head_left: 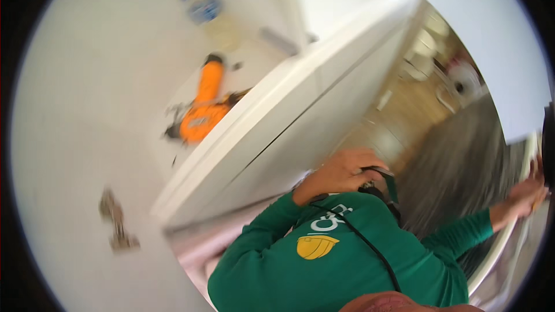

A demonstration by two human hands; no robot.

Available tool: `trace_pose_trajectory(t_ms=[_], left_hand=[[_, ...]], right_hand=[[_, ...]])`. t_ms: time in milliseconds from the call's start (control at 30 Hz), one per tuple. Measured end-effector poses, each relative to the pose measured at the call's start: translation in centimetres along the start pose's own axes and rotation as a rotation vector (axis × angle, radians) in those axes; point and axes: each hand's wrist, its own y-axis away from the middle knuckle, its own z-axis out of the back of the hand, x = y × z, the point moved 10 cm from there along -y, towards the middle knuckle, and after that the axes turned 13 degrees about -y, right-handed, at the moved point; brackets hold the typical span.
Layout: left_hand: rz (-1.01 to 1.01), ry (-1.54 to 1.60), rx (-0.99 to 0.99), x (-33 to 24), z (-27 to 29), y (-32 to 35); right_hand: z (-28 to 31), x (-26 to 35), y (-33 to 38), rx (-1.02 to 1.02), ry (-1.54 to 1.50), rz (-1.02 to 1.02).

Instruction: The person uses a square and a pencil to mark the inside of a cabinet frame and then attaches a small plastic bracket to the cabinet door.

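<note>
My left hand (347, 170), in front of my green sweatshirt, is closed around a thin dark flat object (385, 172); its kind does not show clearly. Far to the right, my right arm stretches out. My right hand (526, 195) is blurred at the picture's edge, beside a white curved edge and a black object (548, 144). Its fingers are too smeared to show whether they grip anything. An orange cordless drill (205, 110) lies on the white surface at the left. A metal cabinet hinge (119, 222) sits nearer on that surface.
A clear bottle with a blue cap (205, 10) lies beyond the drill, with small dark bits around. A white panel edge (277, 92) runs diagonally past my left arm. Wood-look flooring (393, 127) with blurred clutter shows behind, along with a dark streaked surface (457, 167).
</note>
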Motion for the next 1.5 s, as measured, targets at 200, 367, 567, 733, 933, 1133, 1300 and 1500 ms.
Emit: trace_pose_trajectory(t_ms=[200, 367, 567, 733, 933, 1133, 1300, 1500], left_hand=[[0.058, -0.066, -0.300, -2.6, 0.6, 0.3], [0.378, 0.185, -0.505, -0.4, -2.4, 2.8], [0.438, 0.076, -0.565, 0.4, -5.0, 4.8], [0.410, 0.086, -0.478, 2.4, -4.9, 3.9], [0.235, 0.175, -0.359, 1.1, -3.9, 0.5], [0.164, 0.321, -0.275, 2.6, -5.0, 0.3], [0.207, 0.488, -0.103, 2.8, -5.3, -1.1], [0.295, 0.349, 0.117, 4.6, -9.2, -7.8]], right_hand=[[-6.7, -4.3, -3.3, 0.350, -0.283, 0.078], [-8.3, -9.7, -3.6, 0.444, -0.516, -0.074], [-9.0, -13.1, -1.1, 0.287, -0.667, -0.251], [-10.7, -9.8, -0.9, 0.189, -0.641, -0.219], [-14.9, -0.2, 0.4, 0.247, -0.282, -0.021], [-10.0, 7.3, 6.0, -0.081, 0.125, 0.055], [-11.8, 12.6, 11.3, -0.030, 0.529, 0.173], [-12.9, 9.9, 15.9, 0.147, 0.918, -0.475]])
